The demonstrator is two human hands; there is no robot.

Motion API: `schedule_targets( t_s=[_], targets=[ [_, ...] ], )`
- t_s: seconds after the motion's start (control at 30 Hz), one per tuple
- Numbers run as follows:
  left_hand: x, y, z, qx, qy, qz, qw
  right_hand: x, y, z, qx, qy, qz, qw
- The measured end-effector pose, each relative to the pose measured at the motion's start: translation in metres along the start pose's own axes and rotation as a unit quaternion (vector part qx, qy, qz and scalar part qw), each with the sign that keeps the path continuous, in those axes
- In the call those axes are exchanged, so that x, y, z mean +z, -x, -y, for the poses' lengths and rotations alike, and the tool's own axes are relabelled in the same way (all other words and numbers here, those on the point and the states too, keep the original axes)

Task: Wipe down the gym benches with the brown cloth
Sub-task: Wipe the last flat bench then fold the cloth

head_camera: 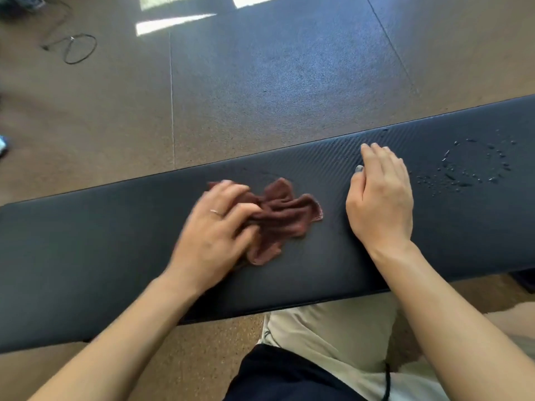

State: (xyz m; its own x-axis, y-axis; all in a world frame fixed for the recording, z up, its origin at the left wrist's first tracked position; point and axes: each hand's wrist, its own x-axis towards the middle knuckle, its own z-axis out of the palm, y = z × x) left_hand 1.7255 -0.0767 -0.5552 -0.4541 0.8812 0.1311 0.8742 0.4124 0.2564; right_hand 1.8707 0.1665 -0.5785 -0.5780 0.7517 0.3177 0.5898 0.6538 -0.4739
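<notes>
1 brown cloth (278, 218) lies crumpled near the middle of the black bench pad (86, 256), its left part bunched under the curled fingers of the blurred left hand (214, 230). Just right of it, the right hand (382, 198) rests flat on the pad, fingers straight. Farther right, water droplets (474, 166) form a rough ring.

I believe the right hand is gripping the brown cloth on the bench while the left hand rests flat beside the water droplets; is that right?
Not quite: the hands are swapped. In the head view the left hand grips the brown cloth on the bench, while the right hand rests flat beside the water droplets.
</notes>
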Motion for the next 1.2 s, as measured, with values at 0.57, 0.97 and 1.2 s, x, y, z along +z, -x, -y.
schedule_targets(
  t_s=[0.57, 0.97, 1.2],
  targets=[
    [0.027, -0.123, -0.037, 0.022, 0.008, -0.001, 1.000, -0.052, 0.049, -0.049, 0.156, 0.140, -0.014, 0.978],
    [0.035, -0.084, -0.085, 0.131, 0.017, 0.037, 0.991, -0.051, 0.051, -0.047, 0.160, 0.153, -0.029, 0.975],
    [0.058, -0.190, -0.111, 0.130, 0.010, 0.037, 0.991, -0.050, 0.050, -0.055, 0.164, 0.125, -0.064, 0.976]
  ],
)
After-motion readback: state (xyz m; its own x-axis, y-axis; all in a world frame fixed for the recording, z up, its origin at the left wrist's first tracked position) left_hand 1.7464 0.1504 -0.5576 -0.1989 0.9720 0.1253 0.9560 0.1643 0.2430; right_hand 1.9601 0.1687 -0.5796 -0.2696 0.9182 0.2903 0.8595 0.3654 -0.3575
